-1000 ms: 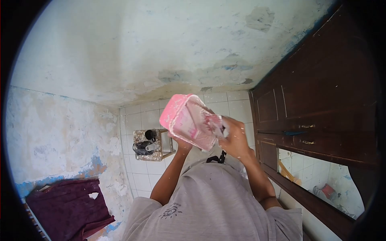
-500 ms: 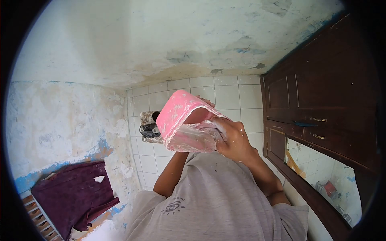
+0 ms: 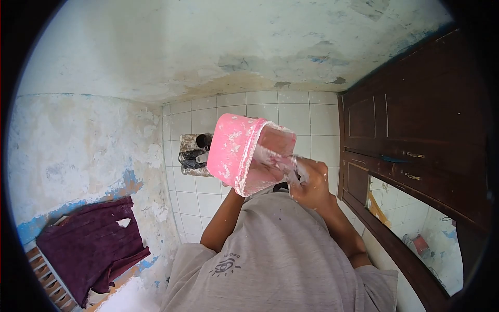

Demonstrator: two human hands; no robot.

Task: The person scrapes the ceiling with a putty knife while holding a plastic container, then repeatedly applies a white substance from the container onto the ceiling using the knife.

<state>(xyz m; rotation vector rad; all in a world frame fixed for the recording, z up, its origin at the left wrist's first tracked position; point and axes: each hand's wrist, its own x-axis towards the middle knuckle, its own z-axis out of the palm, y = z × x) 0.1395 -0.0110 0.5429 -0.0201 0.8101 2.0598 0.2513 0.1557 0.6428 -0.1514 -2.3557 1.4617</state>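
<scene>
A pink plastic container [image 3: 228, 148], smeared with white material, is tilted on its side in front of the grey shirt, its opening facing right. Behind it my left hand [image 3: 225, 185] is almost wholly hidden; only a bit shows below the container, and its grip cannot be made out. My right hand [image 3: 311, 181] is at the container's mouth, fingers wrapped round a whitish, smeared tool [image 3: 283, 164] that reaches inside. White specks dot the right hand. The tool's exact shape is unclear.
A stained board [image 3: 188, 140] with a dark cup and black plastic lies on the tiled floor [image 3: 294, 117]. Peeling walls stand ahead and at left, where a maroon cloth [image 3: 93, 249] hangs. A dark wooden cabinet [image 3: 426, 114] with a mirror-like panel [image 3: 410, 218] is at right.
The pink container has turned, so its opening faces more to the right and shows more of the inside. My right hand has shifted slightly right and down with the tool.
</scene>
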